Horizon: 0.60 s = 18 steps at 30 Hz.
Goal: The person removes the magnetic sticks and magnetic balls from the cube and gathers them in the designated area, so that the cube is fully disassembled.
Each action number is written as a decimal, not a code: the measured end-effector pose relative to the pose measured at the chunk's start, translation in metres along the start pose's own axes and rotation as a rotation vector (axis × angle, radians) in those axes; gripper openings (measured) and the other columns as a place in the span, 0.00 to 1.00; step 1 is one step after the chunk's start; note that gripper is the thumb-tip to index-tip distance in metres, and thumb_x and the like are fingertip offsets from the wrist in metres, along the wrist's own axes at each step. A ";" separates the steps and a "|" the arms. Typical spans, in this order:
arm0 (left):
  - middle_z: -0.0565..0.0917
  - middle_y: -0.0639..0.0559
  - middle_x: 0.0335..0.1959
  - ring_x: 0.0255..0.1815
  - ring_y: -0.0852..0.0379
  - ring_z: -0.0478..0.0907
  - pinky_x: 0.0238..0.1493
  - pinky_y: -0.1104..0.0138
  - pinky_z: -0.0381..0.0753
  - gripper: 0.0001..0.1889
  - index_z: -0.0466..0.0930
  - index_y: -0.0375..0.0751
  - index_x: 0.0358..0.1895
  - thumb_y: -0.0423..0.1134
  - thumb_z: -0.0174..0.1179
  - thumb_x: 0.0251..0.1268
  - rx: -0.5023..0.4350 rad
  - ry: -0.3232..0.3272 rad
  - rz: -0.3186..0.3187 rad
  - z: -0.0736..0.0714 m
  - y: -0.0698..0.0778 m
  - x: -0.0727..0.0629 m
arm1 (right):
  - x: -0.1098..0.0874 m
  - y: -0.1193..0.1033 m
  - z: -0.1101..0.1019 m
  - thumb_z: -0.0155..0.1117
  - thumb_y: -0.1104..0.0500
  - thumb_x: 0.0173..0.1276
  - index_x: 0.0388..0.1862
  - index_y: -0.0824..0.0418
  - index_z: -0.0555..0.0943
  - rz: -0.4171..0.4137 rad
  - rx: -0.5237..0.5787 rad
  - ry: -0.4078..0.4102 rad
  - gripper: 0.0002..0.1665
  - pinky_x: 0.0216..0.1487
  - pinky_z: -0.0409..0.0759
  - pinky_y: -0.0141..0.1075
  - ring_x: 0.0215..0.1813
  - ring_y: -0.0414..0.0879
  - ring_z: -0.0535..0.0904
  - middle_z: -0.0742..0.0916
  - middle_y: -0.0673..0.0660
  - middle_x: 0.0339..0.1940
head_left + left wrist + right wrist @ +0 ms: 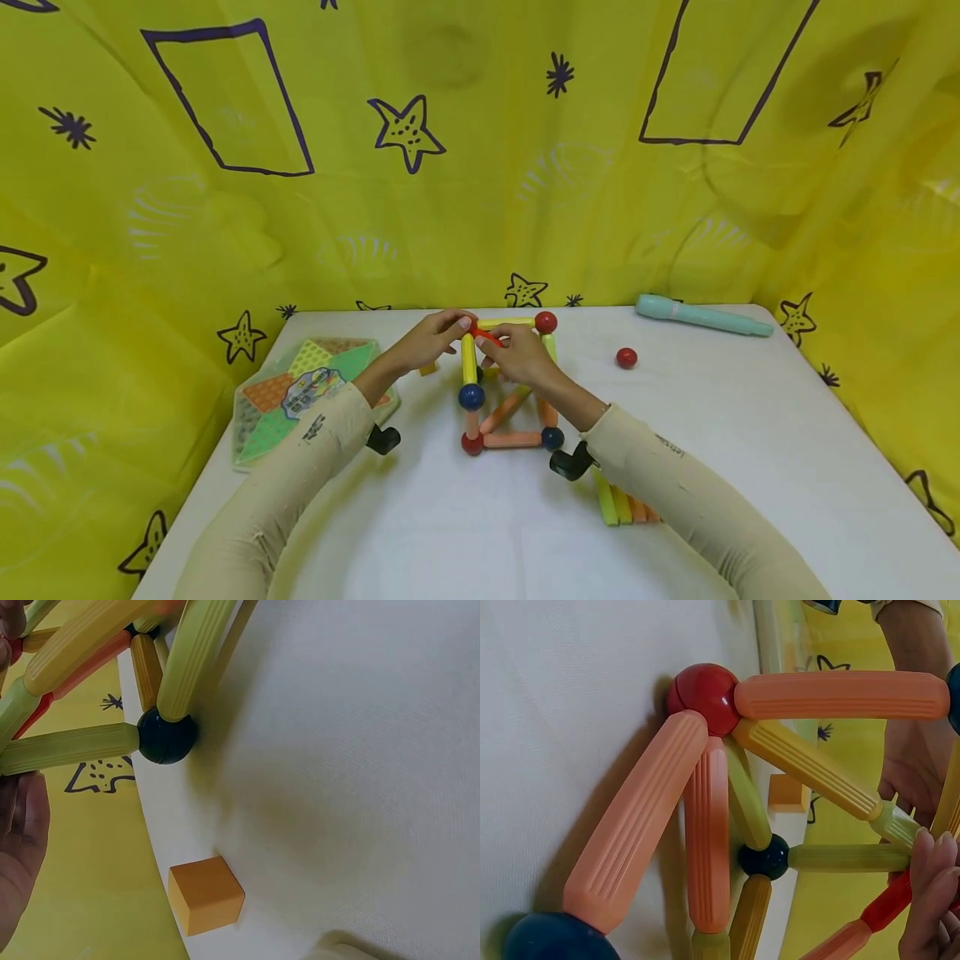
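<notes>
A frame of magnetic sticks and balls stands on the white table (450,517), with yellow, green and orange sticks (512,439) joined by red and blue balls. My left hand (431,340) pinches the red ball (473,326) at its upper left far corner. In the left wrist view, fingers of that hand (26,836) lie at the end of an upright green stick (75,748). My right hand (521,354) pinches a red stick (487,337) close against that ball. The right wrist view shows the red stick (887,901) beside the right fingers (930,885).
A loose red ball (626,358) and a light teal wand-like object (705,316) lie to the right. Several spare sticks (618,504) sit below my right forearm. A clear package of coloured pieces (270,387) is at left. An orange block (206,895) stands beside the frame.
</notes>
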<state>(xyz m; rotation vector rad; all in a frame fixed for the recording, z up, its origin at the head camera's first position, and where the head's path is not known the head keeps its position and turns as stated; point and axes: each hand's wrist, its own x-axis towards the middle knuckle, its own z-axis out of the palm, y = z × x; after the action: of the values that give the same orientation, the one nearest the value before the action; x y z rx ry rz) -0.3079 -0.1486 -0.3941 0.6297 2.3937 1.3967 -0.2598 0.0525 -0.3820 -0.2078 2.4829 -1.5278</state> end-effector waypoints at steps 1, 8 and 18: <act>0.79 0.40 0.64 0.66 0.42 0.75 0.56 0.53 0.81 0.25 0.70 0.38 0.69 0.52 0.42 0.83 0.001 -0.003 0.001 0.000 0.000 0.000 | 0.000 0.000 0.000 0.60 0.50 0.77 0.53 0.62 0.81 -0.003 -0.001 -0.005 0.17 0.20 0.69 0.29 0.15 0.43 0.73 0.89 0.56 0.27; 0.77 0.40 0.65 0.67 0.41 0.74 0.58 0.52 0.80 0.25 0.69 0.38 0.70 0.51 0.41 0.83 0.001 -0.016 0.002 0.001 0.002 0.000 | -0.007 -0.001 -0.007 0.58 0.54 0.77 0.56 0.63 0.76 -0.004 0.055 -0.093 0.16 0.20 0.70 0.29 0.17 0.42 0.74 0.89 0.59 0.31; 0.77 0.40 0.64 0.67 0.43 0.73 0.57 0.53 0.81 0.25 0.70 0.40 0.69 0.52 0.42 0.83 0.015 0.003 0.017 0.001 -0.001 -0.001 | -0.039 0.023 -0.050 0.49 0.60 0.80 0.78 0.53 0.59 -0.166 0.087 -0.358 0.30 0.23 0.76 0.33 0.20 0.53 0.79 0.88 0.64 0.38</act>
<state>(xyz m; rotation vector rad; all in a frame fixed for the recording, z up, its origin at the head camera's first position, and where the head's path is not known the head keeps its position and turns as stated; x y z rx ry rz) -0.3066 -0.1488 -0.3949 0.6532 2.4093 1.3885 -0.2355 0.1147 -0.3769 -0.6265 2.1589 -1.5016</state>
